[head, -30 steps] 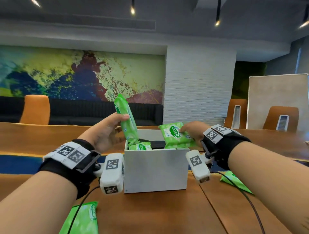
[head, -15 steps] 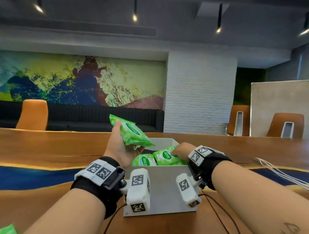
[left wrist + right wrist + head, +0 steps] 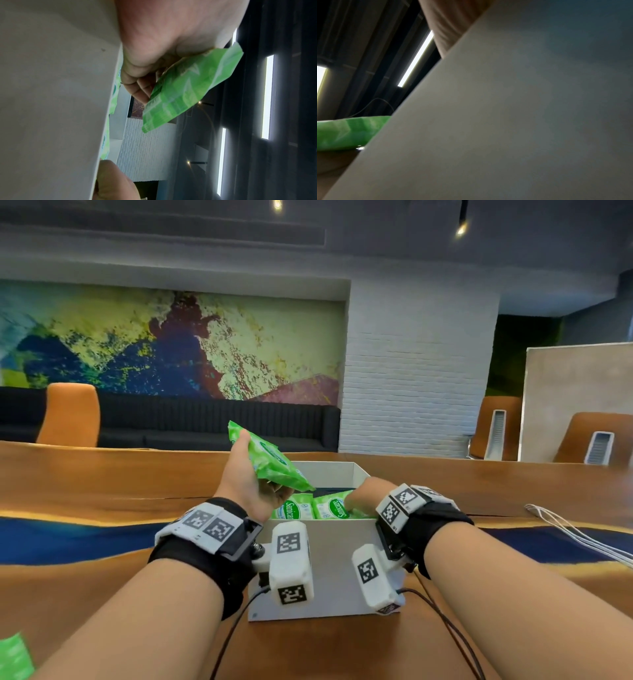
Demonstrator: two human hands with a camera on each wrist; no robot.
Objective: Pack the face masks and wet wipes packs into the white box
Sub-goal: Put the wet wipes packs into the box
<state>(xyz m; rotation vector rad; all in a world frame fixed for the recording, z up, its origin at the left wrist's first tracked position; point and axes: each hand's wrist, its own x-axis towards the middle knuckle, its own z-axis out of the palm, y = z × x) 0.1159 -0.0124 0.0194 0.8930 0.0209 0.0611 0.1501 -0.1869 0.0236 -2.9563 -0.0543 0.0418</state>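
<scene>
Wet wipes pack [image 3: 270, 462] still raised, right hand [image 3: 364, 494] deeper in box [image 3: 337, 573]

Both forearms are reaching forward, each wrist wearing a black strap with white marker blocks. The left hand [image 3: 251, 479] is lifted with its palm turned inward, thumb and curled fingers [image 3: 137, 93] pinching a green pack. The right hand [image 3: 368, 494] is dipping downward, its fingers hidden from view.
</scene>
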